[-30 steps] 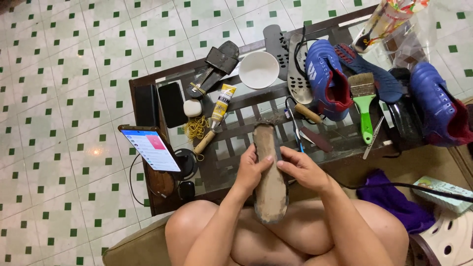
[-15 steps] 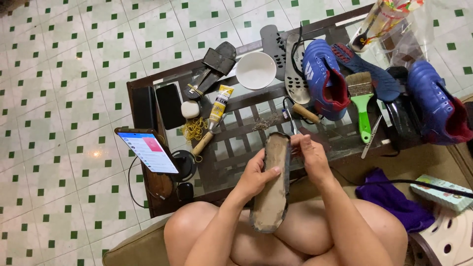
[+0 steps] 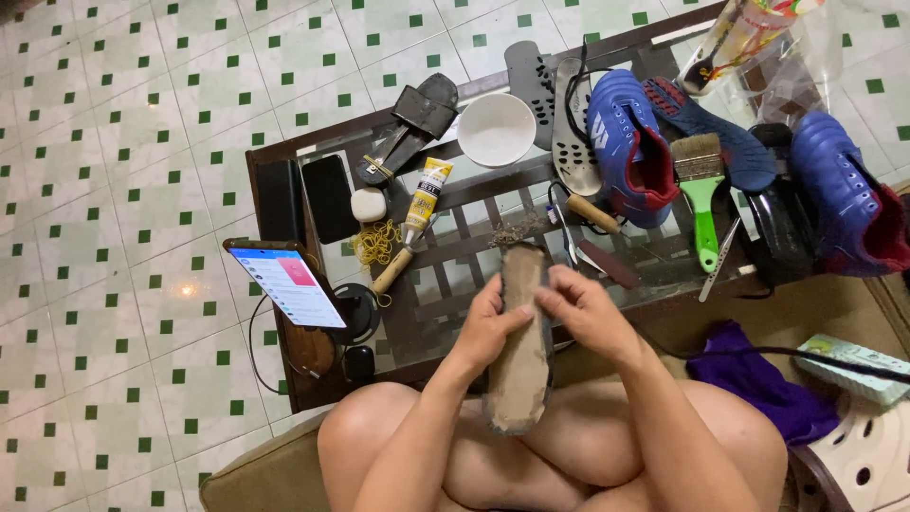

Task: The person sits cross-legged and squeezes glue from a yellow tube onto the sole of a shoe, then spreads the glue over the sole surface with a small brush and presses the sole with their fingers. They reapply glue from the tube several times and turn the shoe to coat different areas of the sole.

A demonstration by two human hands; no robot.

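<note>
green-and-white tiled floor (image 3: 142, 142) surrounds a low dark slatted worktop (image 3: 455, 284) crowded with shoe-repair bits. over the near edge of the worktop, above the person's bare knees, a worn tan shoe sole (image 3: 521, 341) is held up with its long axis running roughly away from the person: one narrow end points toward the worktop and the far wall side, the broader end points back down at the lap, tilted a little to the left. the left hand (image 3: 488, 327) grasps the sole along its left edge, thumb laid across the face; the right hand (image 3: 583, 313) grips the right edge near the far end, fingers curled at the top. both hands are closed on the sole. on the worktop beyond lie a yellow glue tube (image 3: 427, 194), a white bowl (image 3: 496, 128), a blue football boot (image 3: 626, 152), a green-handled brush (image 3: 701, 190) and a second blue boot (image 3: 844, 194) at the right. a phone with a lit screen (image 3: 289, 284) stands propped at the left corner, with a dark phone (image 3: 329, 197) lying flat behind it.
</note>
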